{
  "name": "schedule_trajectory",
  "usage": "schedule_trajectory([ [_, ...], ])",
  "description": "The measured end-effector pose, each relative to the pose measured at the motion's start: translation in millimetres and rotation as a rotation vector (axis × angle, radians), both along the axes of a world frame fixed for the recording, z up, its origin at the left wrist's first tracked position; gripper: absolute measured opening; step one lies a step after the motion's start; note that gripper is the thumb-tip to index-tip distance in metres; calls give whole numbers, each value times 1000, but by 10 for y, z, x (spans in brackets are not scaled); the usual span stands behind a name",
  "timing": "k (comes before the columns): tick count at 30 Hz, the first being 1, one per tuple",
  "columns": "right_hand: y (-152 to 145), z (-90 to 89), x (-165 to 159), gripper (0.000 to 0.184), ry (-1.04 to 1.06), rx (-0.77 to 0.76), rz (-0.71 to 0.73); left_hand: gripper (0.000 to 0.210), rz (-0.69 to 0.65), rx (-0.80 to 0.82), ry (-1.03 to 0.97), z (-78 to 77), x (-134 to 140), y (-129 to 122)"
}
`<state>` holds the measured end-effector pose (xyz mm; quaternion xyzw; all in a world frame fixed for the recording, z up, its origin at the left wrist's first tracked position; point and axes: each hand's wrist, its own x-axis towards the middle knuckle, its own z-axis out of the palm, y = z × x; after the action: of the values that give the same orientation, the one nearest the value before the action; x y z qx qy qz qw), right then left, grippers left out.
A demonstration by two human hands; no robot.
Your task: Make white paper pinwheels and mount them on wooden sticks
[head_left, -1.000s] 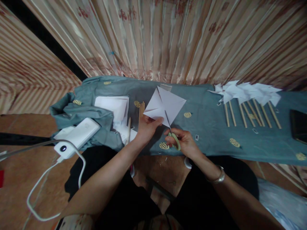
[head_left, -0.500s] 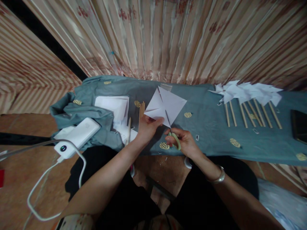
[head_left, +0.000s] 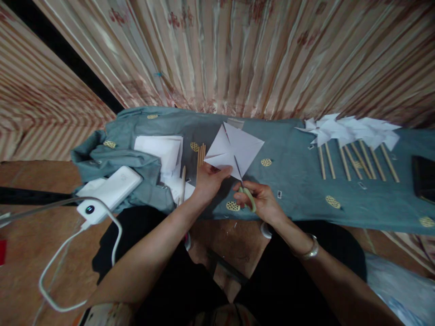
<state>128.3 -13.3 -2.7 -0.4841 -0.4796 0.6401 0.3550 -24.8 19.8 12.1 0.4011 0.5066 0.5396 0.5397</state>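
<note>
A white paper square (head_left: 246, 144), turned corner-up, is pinched at its lower left edge by my left hand (head_left: 210, 181), thumb on top. Slits run inward from its top and left corners. My right hand (head_left: 261, 199) is closed around the green handles of the scissors (head_left: 250, 199). Their blades lie at the lower corner of the paper, one blade showing on top of the sheet and pointing toward its middle. Just left of the paper lie several thin wooden sticks (head_left: 201, 156).
Finished paper pinwheels (head_left: 356, 131) on sticks lie at the right of the cloth-covered table (head_left: 288, 167). To the left are a stack of white paper (head_left: 158, 151), a pale pointed stick (head_left: 183, 183) and a white power bank (head_left: 113, 192) with a cable. A dark object (head_left: 424, 176) sits far right.
Almost nothing differs. The paper, the scissors and both hands keep practically the same places.
</note>
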Motion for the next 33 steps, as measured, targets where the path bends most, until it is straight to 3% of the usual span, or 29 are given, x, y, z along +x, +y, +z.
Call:
schedule_trajectory([
  [15, 2, -9, -18, 37, 20, 12, -22, 9, 8, 14, -10, -2, -1, 4],
  [23, -28, 11, 52, 40, -37, 38, 121, 14, 17, 30, -53, -49, -28, 37],
  [26, -48, 35, 230, 39, -153, 59, 214, 17, 38, 21, -53, -39, -71, 64],
  [30, -53, 74, 660, 40, -475, 171, 310, 22, 56, 9, -84, -15, -124, 86],
  [33, -38, 112, 1003, 51, -820, 288, 137, 20, 38, -1, -82, -41, -107, 60],
])
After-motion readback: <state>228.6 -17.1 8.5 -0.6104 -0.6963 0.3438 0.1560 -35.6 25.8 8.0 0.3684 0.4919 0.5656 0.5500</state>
